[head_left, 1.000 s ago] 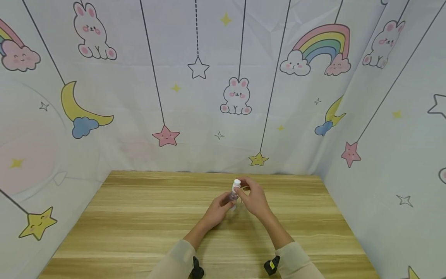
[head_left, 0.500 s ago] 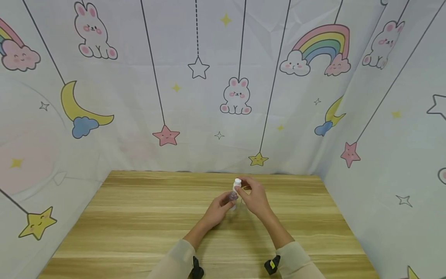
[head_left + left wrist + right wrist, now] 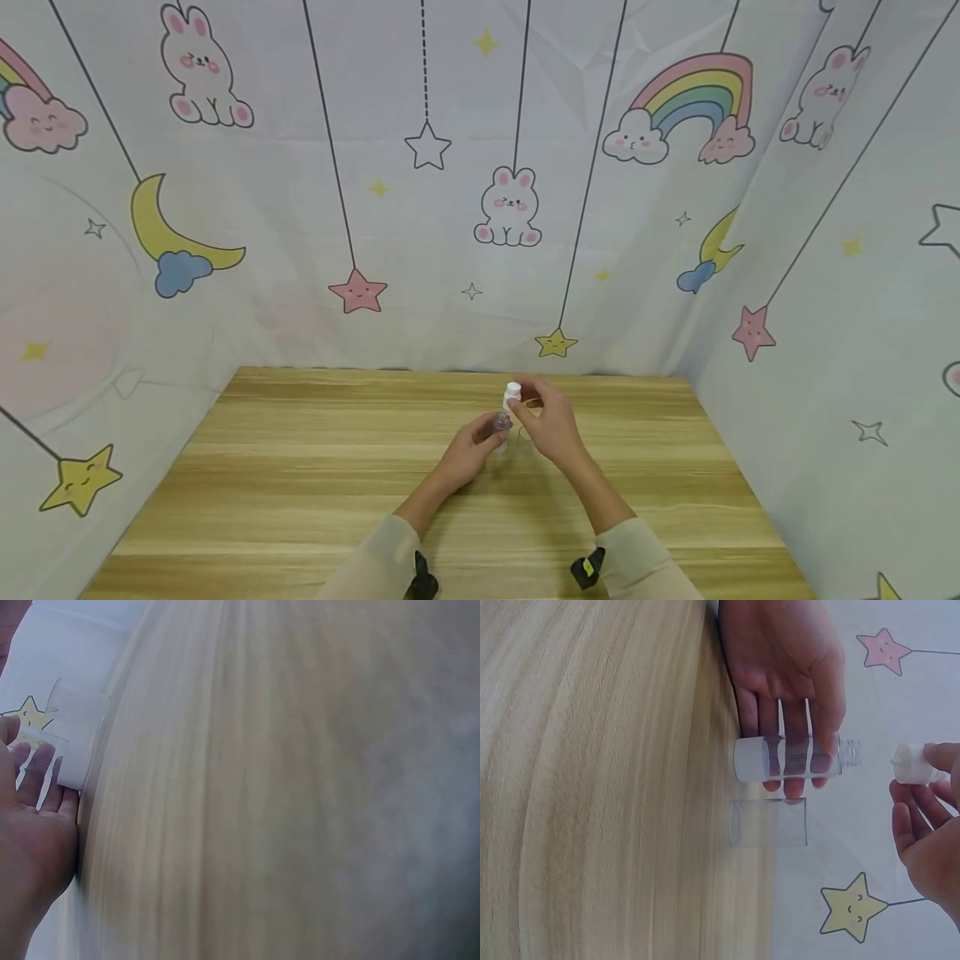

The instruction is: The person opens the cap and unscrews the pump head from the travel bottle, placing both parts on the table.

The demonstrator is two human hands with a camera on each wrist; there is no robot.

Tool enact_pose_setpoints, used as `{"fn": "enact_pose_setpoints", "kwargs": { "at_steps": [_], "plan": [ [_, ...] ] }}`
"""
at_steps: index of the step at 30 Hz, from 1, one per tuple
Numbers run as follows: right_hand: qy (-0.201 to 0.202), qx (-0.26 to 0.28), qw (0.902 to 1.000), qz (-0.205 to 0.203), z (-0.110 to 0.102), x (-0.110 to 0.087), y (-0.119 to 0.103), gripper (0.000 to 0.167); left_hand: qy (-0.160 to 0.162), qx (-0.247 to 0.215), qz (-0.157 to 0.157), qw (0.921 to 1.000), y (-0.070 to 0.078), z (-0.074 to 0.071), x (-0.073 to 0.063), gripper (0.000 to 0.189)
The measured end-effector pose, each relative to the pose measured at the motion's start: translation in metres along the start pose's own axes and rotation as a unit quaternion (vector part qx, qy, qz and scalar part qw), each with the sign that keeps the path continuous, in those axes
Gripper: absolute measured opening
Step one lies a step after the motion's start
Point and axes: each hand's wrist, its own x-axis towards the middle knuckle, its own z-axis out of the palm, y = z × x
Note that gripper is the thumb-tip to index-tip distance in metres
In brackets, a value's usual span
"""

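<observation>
My left hand (image 3: 467, 454) grips a small clear bottle (image 3: 791, 757) with a white base, standing upright on the table. In the right wrist view its threaded neck is bare, and the fingers show through its clear wall. Above and slightly to the right of it, my right hand (image 3: 553, 429) pinches a white pump head (image 3: 910, 763) between thumb and fingers. A gap separates the pump head from the neck. Beside the bottle a clear cylindrical cap (image 3: 769, 823) stands on the table.
The wood-grain table (image 3: 315, 467) ends at a white cloth backdrop (image 3: 442, 317) printed with stars, rabbits and rainbows. More of this cloth hangs on both sides. A black wrist camera (image 3: 587, 569) sits at the right sleeve, another black device (image 3: 424, 577) at the left.
My right hand has lifted the pump head up and a little to the right, off the bottle's neck, so the neck now shows. My left hand has stayed in place around the bottle.
</observation>
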Motion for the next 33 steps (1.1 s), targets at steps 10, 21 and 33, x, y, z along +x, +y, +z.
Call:
{"fn": "enact_pose_setpoints", "kwargs": {
  "at_steps": [10,21,33],
  "plan": [
    [0.007,0.021,0.9996,0.019,-0.001,0.002,0.005,0.031,-0.005,0.0,0.001,1.0,0.002,0.0,-0.001,0.047],
    [0.011,0.033,0.9992,0.021,-0.006,0.004,0.009,0.028,-0.007,-0.003,-0.006,1.0,0.0,0.0,0.0,0.05],
    [0.019,0.051,0.9982,0.026,-0.009,0.005,0.012,0.026,-0.009,-0.003,0.002,1.0,0.001,-0.001,-0.001,0.049]
  ]
}}
